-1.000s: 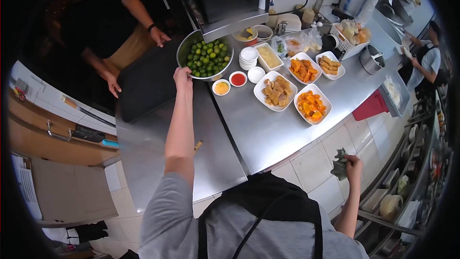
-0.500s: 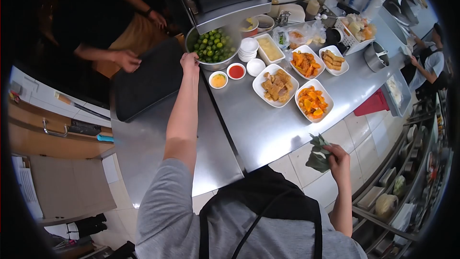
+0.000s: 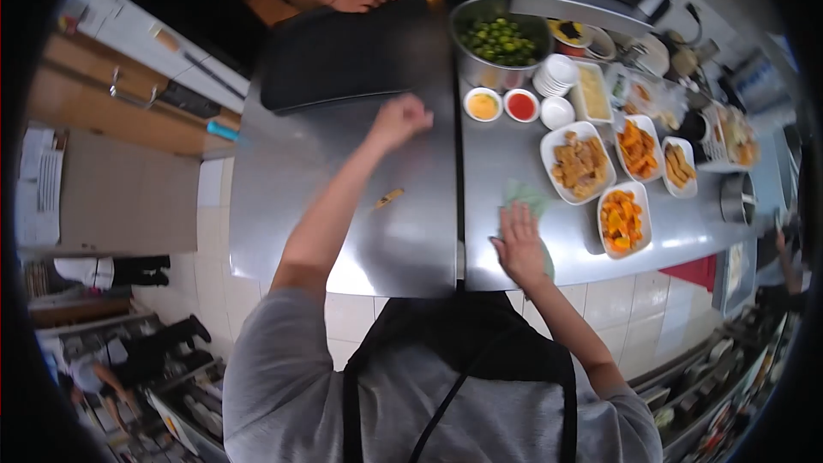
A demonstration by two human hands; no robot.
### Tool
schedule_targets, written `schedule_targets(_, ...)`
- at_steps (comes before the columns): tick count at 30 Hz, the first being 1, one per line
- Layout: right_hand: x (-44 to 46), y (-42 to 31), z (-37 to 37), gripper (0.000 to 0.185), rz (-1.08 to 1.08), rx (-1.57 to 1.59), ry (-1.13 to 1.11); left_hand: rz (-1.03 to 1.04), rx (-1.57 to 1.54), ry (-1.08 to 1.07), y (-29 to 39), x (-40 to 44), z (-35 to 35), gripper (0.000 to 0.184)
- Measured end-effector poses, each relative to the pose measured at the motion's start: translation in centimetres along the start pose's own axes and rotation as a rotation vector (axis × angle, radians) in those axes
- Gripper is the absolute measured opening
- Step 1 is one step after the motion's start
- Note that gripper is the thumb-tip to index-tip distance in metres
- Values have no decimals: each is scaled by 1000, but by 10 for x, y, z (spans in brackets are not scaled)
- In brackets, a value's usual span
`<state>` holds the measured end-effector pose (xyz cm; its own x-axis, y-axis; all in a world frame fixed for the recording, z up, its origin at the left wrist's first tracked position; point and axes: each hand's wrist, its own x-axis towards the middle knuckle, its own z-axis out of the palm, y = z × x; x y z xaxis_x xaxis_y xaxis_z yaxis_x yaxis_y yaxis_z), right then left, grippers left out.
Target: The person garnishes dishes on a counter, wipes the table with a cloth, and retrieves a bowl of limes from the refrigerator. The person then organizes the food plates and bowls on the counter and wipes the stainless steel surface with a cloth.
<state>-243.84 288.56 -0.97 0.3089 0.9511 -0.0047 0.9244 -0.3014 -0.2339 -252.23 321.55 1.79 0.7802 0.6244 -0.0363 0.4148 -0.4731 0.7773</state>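
The right hand [image 3: 519, 249], fingers extended, lay flat over a green cloth [image 3: 525, 195] on the table [image 3: 490, 150]; the blurred left hand's [image 3: 396, 123] grip was indeterminate.

A restaurant kitchen (steel counter [image 3: 390, 249], plated dishes [image 3: 579, 163], aproned person [image 3: 467, 351]).

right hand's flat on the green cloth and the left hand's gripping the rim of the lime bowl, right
Not quite: the head view shows the left hand away from the lime bowl, over the steel table. The right hand is flat on the green cloth.
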Motion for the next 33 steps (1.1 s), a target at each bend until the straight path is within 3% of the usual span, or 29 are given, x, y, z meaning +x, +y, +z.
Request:
schedule_targets(1, 17, -13, 4, 58, -101, 39, -12, -126, 83, -86, 0, -47, 0, 24)
schedule_targets(2, 36, -24, 9, 57, -199, 76, -24, -77, 183, -119, -27, -84, 12, 29)
schedule_targets(3, 59, -33, 14, 57, -301, 46, -23, 46, 425, 92, -24, -122, 21, 28)
schedule_targets(4, 84, -38, 22, 57, -403, 16, -24, 76, 444, 171, -16, -143, 24, 25)
schedule_targets(6, 150, -42, 53, 60, -410, -176, 63, 82, 469, 260, -17, -175, 25, 23)
schedule_targets(10, 268, -79, 64, 65, -256, 77, 161, -248, 126, 479, -43, -235, 22, 13)
schedule_targets(11, 273, -102, 60, 66, -296, 78, 86, -326, 12, 559, -36, -254, 12, 13)
schedule_targets(12, 275, -130, 55, 68, -334, 78, 7, -392, 3, 624, -30, -272, 1, 13)
schedule_targets(15, 238, -227, 136, 71, -632, 368, 15, -548, -12, 871, -33, -320, -32, 11)
schedule_targets(16, 200, -263, 153, 70, -687, 518, 7, -498, 59, 993, -31, -333, -50, 8)
schedule_targets(17, 164, -291, 135, 68, -823, 489, -189, -507, 84, 1099, -37, -348, -68, 6)
schedule_targets(18, 125, -306, 123, 54, -935, 455, -271, -522, 11, 1206, -22, -354, -89, 7)
schedule_targets(19, 93, -319, 145, 47, -977, 643, -313, -432, -83, 1348, -20, -362, -106, 8)
schedule_targets(20, 69, -320, 146, 51, -1137, 696, -209, -306, -140, 1415, -13, -367, -121, 8)
schedule_targets(21, 56, -316, 117, 45, -999, 882, -575, -286, -159, 1437, -9, -371, -132, 8)
schedule_targets(22, 52, -316, 100, 39, -700, 1164, -1021, -261, -178, 1458, -7, -376, -140, 7)
schedule_targets(24, 59, -303, 93, 33, -523, 1565, -968, -264, -151, 1451, -15, -392, -144, 7)
schedule_targets(26, 96, -262, 45, 32, -196, 1631, -1010, -272, -133, 1445, -31, -412, -140, 7)
schedule_targets(28, 146, -212, 26, 30, 57, 1991, -999, -397, -242, 1454, -49, -439, -130, 11)
schedule_targets(30, 191, -167, 20, 31, 42, 1656, -246, -467, -328, 1512, -70, -467, -117, 10)
schedule_targets(32, 233, -118, 46, 45, 10, 476, 323, -539, -400, 1511, -81, -489, -110, 6)
schedule_targets(33, 242, -121, 41, 58, 147, 407, 227, -537, -405, 1511, -83, -496, -109, 6)
